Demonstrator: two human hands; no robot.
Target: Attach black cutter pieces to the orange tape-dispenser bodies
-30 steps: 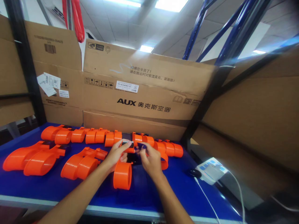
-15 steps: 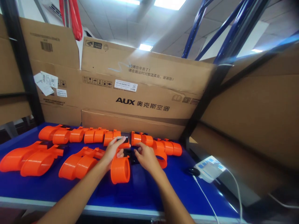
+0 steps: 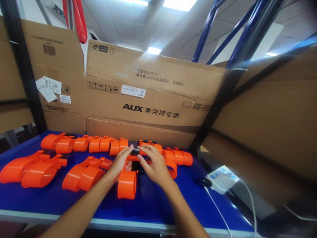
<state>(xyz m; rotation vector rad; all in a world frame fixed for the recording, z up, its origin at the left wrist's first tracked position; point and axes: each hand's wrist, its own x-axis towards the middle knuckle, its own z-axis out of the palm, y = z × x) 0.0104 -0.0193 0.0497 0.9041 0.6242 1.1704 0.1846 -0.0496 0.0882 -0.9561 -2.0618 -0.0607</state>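
Note:
My left hand (image 3: pixel 121 164) is closed around the arm of an orange plastic part with a large ring (image 3: pixel 127 185). The ring hangs below my fingers, over the table. Near my left thumb, a small black piece (image 3: pixel 134 152) sits along the top of that arm. My right hand (image 3: pixel 155 164) is at the arm's right end, thumb and fingers bent about it and touching; the exact contact is partly hidden. Behind and between the hands lies something dark, too covered to name.
Several like orange ring parts (image 3: pixel 81 144) line the back of the blue table (image 3: pixel 104 206), with more at front left (image 3: pixel 39 173). At right are a black mouse (image 3: pixel 205 182) and a white device (image 3: pixel 222 180) with cables. Cardboard panels (image 3: pixel 148 96) stand behind.
My right hand has moved up and left, bringing its fingers to the held part. The orange ring has turned slightly and dropped a little in my left hand.

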